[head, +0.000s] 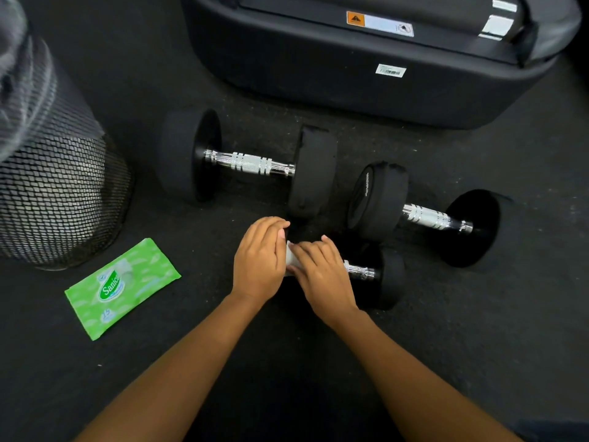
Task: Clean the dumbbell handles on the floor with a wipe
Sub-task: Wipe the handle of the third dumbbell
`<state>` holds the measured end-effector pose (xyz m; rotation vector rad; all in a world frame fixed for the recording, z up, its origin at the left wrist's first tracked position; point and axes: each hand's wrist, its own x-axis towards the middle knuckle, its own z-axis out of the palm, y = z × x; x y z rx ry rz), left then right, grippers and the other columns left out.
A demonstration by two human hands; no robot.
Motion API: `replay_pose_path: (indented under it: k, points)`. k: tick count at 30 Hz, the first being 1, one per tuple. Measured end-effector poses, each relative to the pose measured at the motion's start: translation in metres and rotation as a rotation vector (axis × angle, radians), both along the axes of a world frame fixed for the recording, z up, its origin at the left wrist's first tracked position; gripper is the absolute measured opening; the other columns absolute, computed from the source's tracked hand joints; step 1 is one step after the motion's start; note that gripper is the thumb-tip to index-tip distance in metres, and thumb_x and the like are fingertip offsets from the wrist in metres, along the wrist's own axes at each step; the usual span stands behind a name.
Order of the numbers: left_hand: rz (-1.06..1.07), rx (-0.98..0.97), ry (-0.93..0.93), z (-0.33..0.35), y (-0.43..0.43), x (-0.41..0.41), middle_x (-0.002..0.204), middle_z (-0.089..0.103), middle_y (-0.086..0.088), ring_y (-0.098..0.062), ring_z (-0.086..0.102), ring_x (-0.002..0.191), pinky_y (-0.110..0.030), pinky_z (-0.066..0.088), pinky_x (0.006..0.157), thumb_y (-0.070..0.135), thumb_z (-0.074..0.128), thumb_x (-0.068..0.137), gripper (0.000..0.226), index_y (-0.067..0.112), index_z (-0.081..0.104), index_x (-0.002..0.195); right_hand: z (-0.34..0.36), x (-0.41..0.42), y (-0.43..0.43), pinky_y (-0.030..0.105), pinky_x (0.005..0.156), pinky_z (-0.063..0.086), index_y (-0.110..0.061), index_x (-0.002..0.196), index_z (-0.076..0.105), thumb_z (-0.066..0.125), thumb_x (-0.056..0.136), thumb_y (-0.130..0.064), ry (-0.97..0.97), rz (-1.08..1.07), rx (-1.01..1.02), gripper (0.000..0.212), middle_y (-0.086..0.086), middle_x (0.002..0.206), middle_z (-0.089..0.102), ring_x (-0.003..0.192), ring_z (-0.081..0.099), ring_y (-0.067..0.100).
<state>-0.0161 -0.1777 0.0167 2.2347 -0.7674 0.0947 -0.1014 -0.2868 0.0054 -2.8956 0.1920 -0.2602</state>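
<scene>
Three black dumbbells with chrome handles lie on the dark floor. The nearest, smallest dumbbell [387, 277] is under my hands. My right hand [322, 275] presses a white wipe [290, 257] around its handle, of which only the right end shows. My left hand [259, 260] rests over the dumbbell's left head and hides it. A large dumbbell [248, 162] lies behind to the left, with its handle bare. Another dumbbell [427, 215] lies to the right, handle also bare.
A green wipes packet [122, 288] lies flat on the floor at my left. A black mesh waste basket [54, 193] stands at the far left. The black base of a gym machine [366, 59] runs across the back.
</scene>
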Motion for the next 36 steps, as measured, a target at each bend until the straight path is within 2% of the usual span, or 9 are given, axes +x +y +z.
replay_pose_path:
  k: [3, 6, 12, 16, 19, 22, 26, 29, 36]
  points:
    - [-0.001, -0.013, -0.002, -0.001, 0.000, 0.001, 0.109, 0.065, -0.008, -0.018, 0.055, 0.108, -0.029, 0.040, 0.098, 0.020, 0.030, 0.096, 0.040, 0.003, 0.064, 0.108, 0.007, 0.015, -0.009, 0.033, 0.112, 0.014, -0.013, 0.109, 0.063, 0.026, 0.097, -0.035, 0.107, 0.008, 0.055, 0.045, 0.002, 0.097, 0.064, 0.098, 0.054, 0.018]
    - [-0.002, -0.019, -0.005, -0.003, 0.000, 0.001, 0.109, 0.065, -0.008, -0.018, 0.055, 0.108, -0.029, 0.039, 0.097, 0.019, 0.030, 0.096, 0.039, 0.004, 0.065, 0.107, 0.013, 0.030, -0.015, 0.032, 0.112, 0.008, -0.014, 0.102, 0.063, 0.022, 0.101, -0.033, 0.273, 0.052, 0.057, 0.045, 0.003, 0.099, 0.065, 0.104, 0.051, 0.020]
    - [0.004, -0.029, -0.002, -0.002, 0.000, 0.000, 0.109, 0.065, -0.007, -0.018, 0.056, 0.109, -0.032, 0.042, 0.097, 0.020, 0.031, 0.096, 0.039, 0.005, 0.065, 0.108, 0.004, -0.002, -0.008, 0.034, 0.110, 0.024, -0.011, 0.122, 0.053, 0.048, 0.090, -0.024, 0.035, 0.065, 0.193, 0.035, 0.002, 0.112, 0.059, 0.106, 0.048, 0.016]
    - [0.006, -0.026, -0.004, -0.002, 0.000, 0.001, 0.109, 0.065, -0.007, -0.019, 0.056, 0.108, -0.026, 0.038, 0.098, 0.020, 0.031, 0.096, 0.039, 0.004, 0.065, 0.108, -0.001, -0.010, -0.013, 0.034, 0.109, 0.025, -0.008, 0.115, 0.054, 0.062, 0.084, -0.015, -0.034, 0.063, 0.173, 0.033, 0.006, 0.113, 0.058, 0.105, 0.046, 0.018]
    - [0.006, -0.029, -0.017, -0.004, 0.000, 0.002, 0.109, 0.065, -0.008, -0.018, 0.055, 0.108, -0.027, 0.038, 0.098, 0.018, 0.032, 0.096, 0.038, 0.003, 0.065, 0.108, -0.003, -0.021, -0.023, 0.031, 0.110, 0.023, -0.010, 0.119, 0.053, 0.052, 0.089, -0.027, -0.023, 0.014, 0.151, 0.035, 0.005, 0.116, 0.058, 0.110, 0.044, 0.016]
    - [0.004, -0.032, -0.017, -0.004, -0.001, 0.002, 0.108, 0.065, -0.009, -0.019, 0.055, 0.108, -0.029, 0.039, 0.098, 0.018, 0.032, 0.095, 0.038, 0.003, 0.065, 0.108, -0.002, -0.022, -0.023, 0.036, 0.111, 0.026, -0.011, 0.125, 0.052, 0.043, 0.092, -0.033, 0.019, -0.028, 0.139, 0.040, 0.002, 0.118, 0.057, 0.113, 0.043, 0.015]
    - [0.002, -0.042, -0.016, -0.004, 0.000, 0.002, 0.108, 0.065, -0.008, -0.018, 0.054, 0.108, -0.029, 0.039, 0.097, 0.019, 0.030, 0.096, 0.039, 0.003, 0.065, 0.108, 0.007, 0.004, -0.006, 0.032, 0.111, 0.015, -0.009, 0.119, 0.057, 0.033, 0.093, -0.031, 0.081, -0.018, 0.098, 0.042, 0.003, 0.108, 0.064, 0.102, 0.052, 0.018]
    - [0.000, -0.035, -0.010, -0.005, 0.000, 0.002, 0.109, 0.065, -0.008, -0.018, 0.055, 0.108, -0.029, 0.039, 0.098, 0.019, 0.030, 0.096, 0.039, 0.004, 0.065, 0.108, 0.008, 0.005, -0.002, 0.033, 0.112, 0.011, -0.008, 0.123, 0.055, 0.027, 0.094, -0.027, 0.130, 0.012, 0.080, 0.044, 0.005, 0.111, 0.063, 0.105, 0.055, 0.021]
    - [0.013, -0.041, -0.011, -0.004, -0.001, 0.003, 0.107, 0.065, -0.008, -0.019, 0.056, 0.106, -0.023, 0.036, 0.098, 0.018, 0.032, 0.095, 0.038, 0.003, 0.065, 0.107, 0.011, -0.008, 0.000, 0.034, 0.112, 0.015, -0.007, 0.119, 0.056, 0.027, 0.093, -0.024, 0.086, -0.141, 0.098, 0.043, 0.005, 0.110, 0.063, 0.102, 0.055, 0.020]
